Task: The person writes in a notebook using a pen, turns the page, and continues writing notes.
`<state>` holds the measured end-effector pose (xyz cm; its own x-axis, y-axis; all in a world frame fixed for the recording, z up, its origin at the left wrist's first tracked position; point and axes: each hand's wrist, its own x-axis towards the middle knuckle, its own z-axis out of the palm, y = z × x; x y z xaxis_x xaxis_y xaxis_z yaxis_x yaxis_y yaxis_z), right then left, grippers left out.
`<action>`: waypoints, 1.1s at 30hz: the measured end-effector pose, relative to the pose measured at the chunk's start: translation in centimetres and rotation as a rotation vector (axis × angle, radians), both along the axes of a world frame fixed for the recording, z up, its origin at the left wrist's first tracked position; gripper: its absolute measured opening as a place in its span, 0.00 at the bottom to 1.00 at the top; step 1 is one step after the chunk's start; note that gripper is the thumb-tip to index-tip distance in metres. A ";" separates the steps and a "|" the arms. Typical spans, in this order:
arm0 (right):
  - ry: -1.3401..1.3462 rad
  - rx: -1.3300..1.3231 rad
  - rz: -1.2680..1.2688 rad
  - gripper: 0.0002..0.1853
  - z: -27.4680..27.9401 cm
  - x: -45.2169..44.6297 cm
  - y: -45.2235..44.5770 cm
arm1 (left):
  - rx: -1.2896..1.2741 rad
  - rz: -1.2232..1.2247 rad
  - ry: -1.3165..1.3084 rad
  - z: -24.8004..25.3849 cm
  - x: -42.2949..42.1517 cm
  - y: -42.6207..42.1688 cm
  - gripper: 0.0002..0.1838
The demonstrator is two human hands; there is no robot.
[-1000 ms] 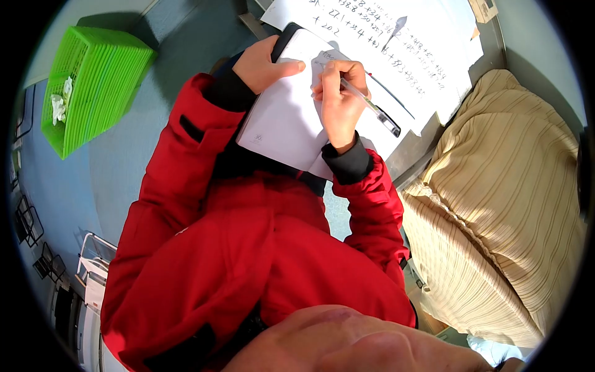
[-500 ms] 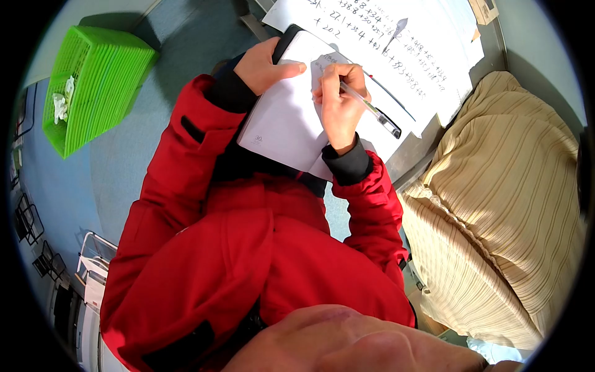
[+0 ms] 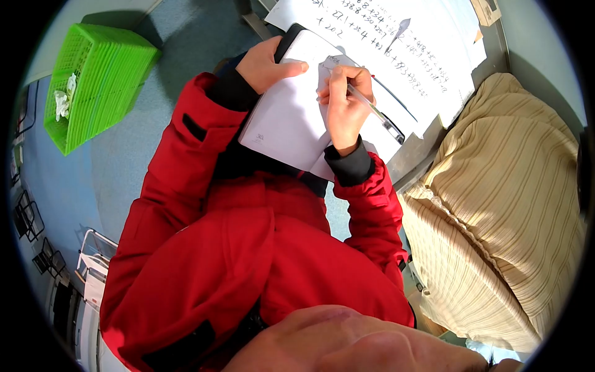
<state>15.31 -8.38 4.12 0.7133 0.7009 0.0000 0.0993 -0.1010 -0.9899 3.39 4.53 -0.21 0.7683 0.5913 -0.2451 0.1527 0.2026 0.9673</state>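
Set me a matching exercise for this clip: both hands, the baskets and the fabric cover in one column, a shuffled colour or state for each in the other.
1. Left hand
2. Right hand
3. Baskets
4. Fabric cover

A. Bright green, nested together
B. Gripping a pen
C. Cream with stripes
D. Thumb on a page of the open notebook

Pairs: 1-D, 2-B, 3-A, 4-C

Papers [image 3: 427, 68] beyond notebook [image 3: 279, 118], baskets [image 3: 114, 77] left, cloth [image 3: 508, 173] right
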 end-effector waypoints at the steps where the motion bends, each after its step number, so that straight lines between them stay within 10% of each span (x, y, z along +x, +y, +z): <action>1: 0.034 -0.003 -0.015 0.07 0.2 0.0 -0.1 | 0.003 -0.004 -0.006 -0.3 0.0 0.1 0.23; 33: -0.019 -0.007 -0.011 0.07 -0.3 0.4 -0.2 | 0.004 -0.026 0.016 0.0 0.0 0.0 0.24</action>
<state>15.68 -8.62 3.87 0.7209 0.6929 0.0090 0.1169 -0.1088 -0.9872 3.36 4.56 -0.25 0.7794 0.5722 -0.2553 0.1731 0.1950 0.9654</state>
